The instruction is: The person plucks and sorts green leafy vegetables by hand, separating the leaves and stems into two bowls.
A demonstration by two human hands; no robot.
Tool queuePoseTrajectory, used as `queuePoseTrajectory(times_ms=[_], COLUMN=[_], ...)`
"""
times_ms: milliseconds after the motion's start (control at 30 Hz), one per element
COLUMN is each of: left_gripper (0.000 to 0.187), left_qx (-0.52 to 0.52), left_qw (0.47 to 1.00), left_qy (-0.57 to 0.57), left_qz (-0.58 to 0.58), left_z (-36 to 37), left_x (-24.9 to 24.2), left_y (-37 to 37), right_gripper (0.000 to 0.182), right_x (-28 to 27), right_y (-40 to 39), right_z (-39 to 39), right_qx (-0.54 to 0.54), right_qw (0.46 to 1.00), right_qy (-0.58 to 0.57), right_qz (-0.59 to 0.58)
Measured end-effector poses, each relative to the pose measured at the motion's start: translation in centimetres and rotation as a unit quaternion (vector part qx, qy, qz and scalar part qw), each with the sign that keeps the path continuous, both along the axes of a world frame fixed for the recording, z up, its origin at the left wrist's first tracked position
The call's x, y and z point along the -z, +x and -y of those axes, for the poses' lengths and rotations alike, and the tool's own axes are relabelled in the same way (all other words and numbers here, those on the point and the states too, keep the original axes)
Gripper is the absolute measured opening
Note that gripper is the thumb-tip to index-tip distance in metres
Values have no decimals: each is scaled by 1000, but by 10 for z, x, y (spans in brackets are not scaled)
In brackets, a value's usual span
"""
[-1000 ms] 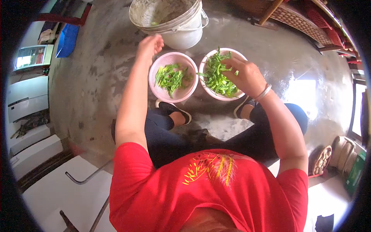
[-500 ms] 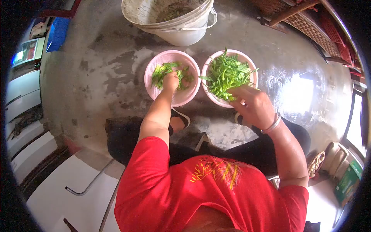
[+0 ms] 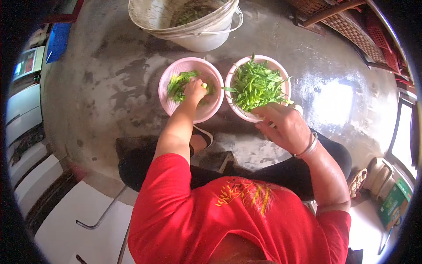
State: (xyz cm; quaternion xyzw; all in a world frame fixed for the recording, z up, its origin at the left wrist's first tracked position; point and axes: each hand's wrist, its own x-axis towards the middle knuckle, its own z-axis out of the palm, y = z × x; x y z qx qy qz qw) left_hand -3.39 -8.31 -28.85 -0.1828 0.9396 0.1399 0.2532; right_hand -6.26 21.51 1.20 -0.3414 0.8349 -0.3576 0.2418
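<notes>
My left hand (image 3: pixel 194 90) is down inside the left pink basket (image 3: pixel 165 83), its fingers closed on leafy greens; a light green end pokes out beside the knuckles. More green leaves (image 3: pixel 178 83) lie around it, a smaller amount than in the other basket. The right pink basket (image 3: pixel 288 90) holds a heaped pile of long green leaves (image 3: pixel 257 86). My right hand (image 3: pixel 283 125), with a bangle at the wrist, hovers over that basket's near rim. Its fingers are curled toward the thumb, and whatever they hold is too small to make out.
A white bucket (image 3: pixel 206 42) with a wire handle and a stained inside stands beyond the baskets on the wet concrete floor (image 3: pixel 118 75). Woven racks (image 3: pixel 343 26) are at the upper right. A bent metal rod (image 3: pixel 103 215) lies at the lower left, and a green box (image 3: pixel 393 204) at the right.
My left hand has shifted slightly within the left basket, and a light green end now shows at it. My right hand has moved slightly down, toward me. The view has shifted a little.
</notes>
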Motion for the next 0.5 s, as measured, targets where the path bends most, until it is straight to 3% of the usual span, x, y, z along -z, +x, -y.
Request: queuePoseTrajectory(times_ms=[100, 233, 367, 500], left_gripper=[35, 33, 26, 30], left_qx=[32, 39, 96, 133], left_qw=[993, 991, 988, 984], left_qy=[21, 100, 63, -70], left_qz=[-111, -78, -107, -95], left_z=[13, 37, 42, 32], left_x=[-19, -56, -109, -159], left_y=[-2, -8, 3, 21], right_gripper=[25, 22, 21, 21], right_x=[-1, 1, 7, 16], right_y=[2, 9, 12, 12], right_z=[0, -2, -3, -7], right_qx=[-4, -4, -15, -20], right_qw=[999, 997, 993, 990], right_qy=[-21, -29, -37, -31], right_qz=[-24, -67, -116, -138])
